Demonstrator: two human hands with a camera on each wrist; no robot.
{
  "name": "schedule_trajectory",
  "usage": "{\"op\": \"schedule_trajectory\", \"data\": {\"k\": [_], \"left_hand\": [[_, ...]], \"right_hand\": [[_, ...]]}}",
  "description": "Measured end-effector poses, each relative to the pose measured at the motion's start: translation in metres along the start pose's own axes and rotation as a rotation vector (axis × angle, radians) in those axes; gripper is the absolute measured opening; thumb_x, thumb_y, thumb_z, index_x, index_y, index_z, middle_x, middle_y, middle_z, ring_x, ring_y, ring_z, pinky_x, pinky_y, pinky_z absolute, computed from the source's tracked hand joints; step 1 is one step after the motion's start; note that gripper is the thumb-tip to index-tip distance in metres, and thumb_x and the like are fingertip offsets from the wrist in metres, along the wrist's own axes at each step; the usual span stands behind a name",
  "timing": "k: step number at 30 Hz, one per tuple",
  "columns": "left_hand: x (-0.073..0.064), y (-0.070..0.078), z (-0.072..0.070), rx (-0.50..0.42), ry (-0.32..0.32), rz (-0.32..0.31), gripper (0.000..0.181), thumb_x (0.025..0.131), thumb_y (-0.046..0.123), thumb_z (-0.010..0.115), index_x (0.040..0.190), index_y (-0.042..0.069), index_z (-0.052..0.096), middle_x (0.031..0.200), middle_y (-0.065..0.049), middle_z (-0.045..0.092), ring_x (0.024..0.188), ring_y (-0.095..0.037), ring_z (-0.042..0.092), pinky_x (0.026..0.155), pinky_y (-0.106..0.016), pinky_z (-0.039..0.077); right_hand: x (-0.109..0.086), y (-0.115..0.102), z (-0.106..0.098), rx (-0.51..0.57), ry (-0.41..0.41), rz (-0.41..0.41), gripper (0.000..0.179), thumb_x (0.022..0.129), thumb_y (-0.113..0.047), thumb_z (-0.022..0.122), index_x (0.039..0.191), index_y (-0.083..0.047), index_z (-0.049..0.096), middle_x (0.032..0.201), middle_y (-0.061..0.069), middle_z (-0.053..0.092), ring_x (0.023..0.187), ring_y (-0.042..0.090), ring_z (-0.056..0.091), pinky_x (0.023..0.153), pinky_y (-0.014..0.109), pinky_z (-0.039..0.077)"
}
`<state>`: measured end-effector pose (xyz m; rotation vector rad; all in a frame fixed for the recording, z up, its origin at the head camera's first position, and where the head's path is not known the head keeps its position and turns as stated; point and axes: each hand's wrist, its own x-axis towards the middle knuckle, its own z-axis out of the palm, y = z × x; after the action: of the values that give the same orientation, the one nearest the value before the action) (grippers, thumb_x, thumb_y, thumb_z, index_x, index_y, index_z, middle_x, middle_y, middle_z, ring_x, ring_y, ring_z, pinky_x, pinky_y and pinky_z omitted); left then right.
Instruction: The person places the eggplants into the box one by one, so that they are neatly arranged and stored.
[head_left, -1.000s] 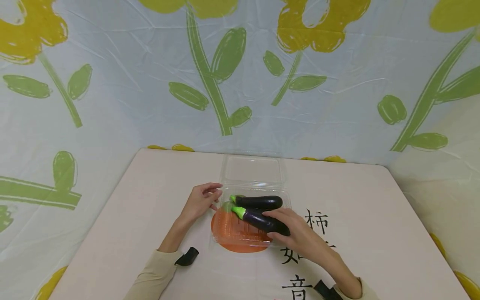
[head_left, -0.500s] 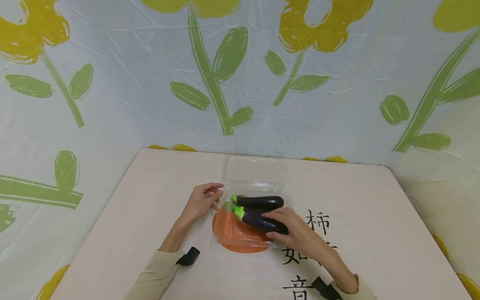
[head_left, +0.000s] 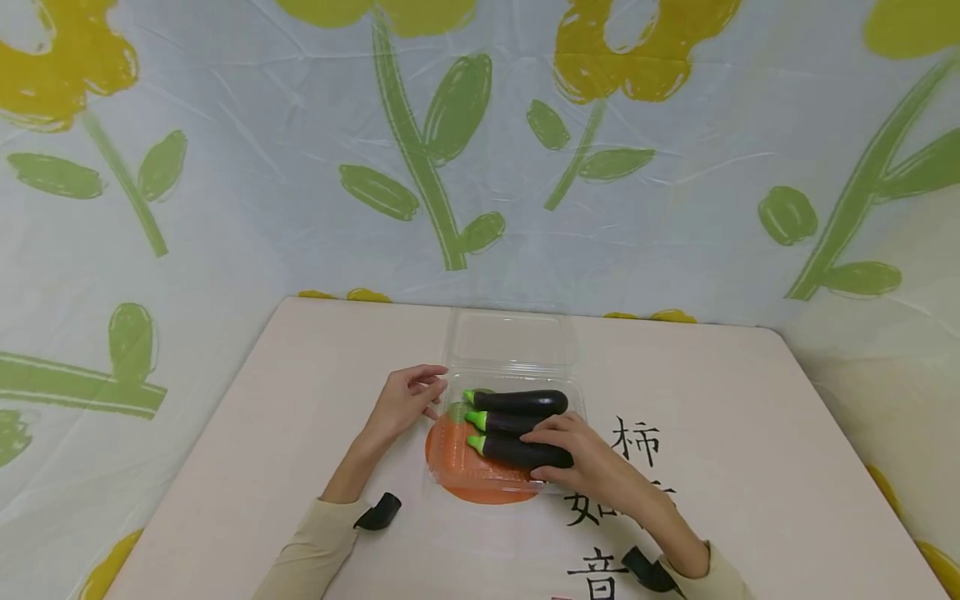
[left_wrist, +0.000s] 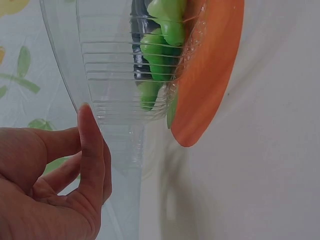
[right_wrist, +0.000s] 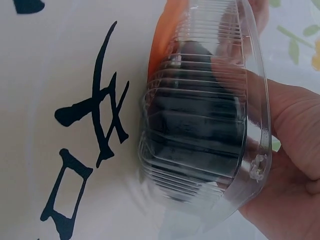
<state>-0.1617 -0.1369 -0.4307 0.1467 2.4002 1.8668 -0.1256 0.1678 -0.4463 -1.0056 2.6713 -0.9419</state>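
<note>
A clear plastic clamshell container (head_left: 450, 467) lies with its lid (head_left: 510, 337) folded back toward the wall. Inside, three dark eggplants with green stems sit side by side: a far one (head_left: 521, 402), a middle one (head_left: 501, 422) and a near one (head_left: 517, 452). My right hand (head_left: 581, 458) grips the near eggplant around its blunt right end, thumb on the near side. In the right wrist view, the ribbed container wall (right_wrist: 200, 65) partly veils that hand's fingers. At the container's left rim, my left hand (head_left: 403, 404) pinches the edge between thumb and fingertips, as the left wrist view shows.
The pale tablecloth (head_left: 337, 333) carries an orange printed shape (head_left: 487, 497) under the container and black characters (head_left: 637, 446) to its right. A flower-patterned cloth wall (head_left: 300, 167) rises behind the table and along both sides.
The near eggplant, first slanted over the container, has come down and now lies level beside the others. The middle eggplant has come into sight. My left hand has stayed in place.
</note>
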Motion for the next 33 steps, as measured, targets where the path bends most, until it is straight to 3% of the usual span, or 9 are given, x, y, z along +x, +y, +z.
{"op": "schedule_trajectory", "data": {"k": [10, 17, 24, 33], "left_hand": [[0.0, 0.001, 0.0, 0.003, 0.004, 0.004, 0.031, 0.101, -0.002, 0.062, 0.128, -0.017, 0.06, 0.104, -0.031, 0.063, 0.087, -0.052, 0.065, 0.071, -0.057, 0.061], [0.002, 0.0, 0.001, 0.01, 0.008, -0.004, 0.031, 0.1, -0.001, 0.063, 0.128, -0.016, 0.061, 0.103, -0.03, 0.063, 0.081, -0.047, 0.067, 0.071, -0.057, 0.061], [0.018, -0.035, -0.001, 0.004, 0.02, -0.015, 0.032, 0.1, 0.004, 0.066, 0.129, -0.01, 0.064, 0.103, -0.023, 0.064, 0.078, -0.042, 0.069, 0.066, -0.051, 0.063], [0.018, -0.038, -0.002, -0.006, 0.021, -0.016, 0.032, 0.1, 0.009, 0.068, 0.128, -0.007, 0.066, 0.102, -0.021, 0.066, 0.066, -0.022, 0.068, 0.063, -0.044, 0.064]], "right_hand": [[-0.002, 0.007, -0.001, -0.033, 0.072, -0.1, 0.031, 0.093, -0.017, 0.079, 0.121, -0.007, 0.072, 0.122, 0.003, 0.064, 0.113, 0.021, 0.059, 0.092, 0.04, 0.057], [-0.003, 0.009, -0.002, -0.011, 0.14, -0.126, 0.028, 0.093, -0.012, 0.077, 0.12, -0.004, 0.072, 0.118, 0.005, 0.067, 0.108, 0.021, 0.065, 0.088, 0.039, 0.06], [-0.004, 0.013, -0.003, 0.05, 0.203, -0.146, 0.025, 0.093, -0.004, 0.075, 0.118, -0.002, 0.071, 0.111, 0.007, 0.069, 0.095, 0.019, 0.068, 0.079, 0.038, 0.062], [0.0, 0.015, -0.009, 0.056, 0.294, -0.147, 0.025, 0.088, 0.004, 0.077, 0.113, 0.002, 0.071, 0.102, 0.008, 0.071, 0.087, 0.011, 0.066, 0.071, 0.032, 0.062]]}}
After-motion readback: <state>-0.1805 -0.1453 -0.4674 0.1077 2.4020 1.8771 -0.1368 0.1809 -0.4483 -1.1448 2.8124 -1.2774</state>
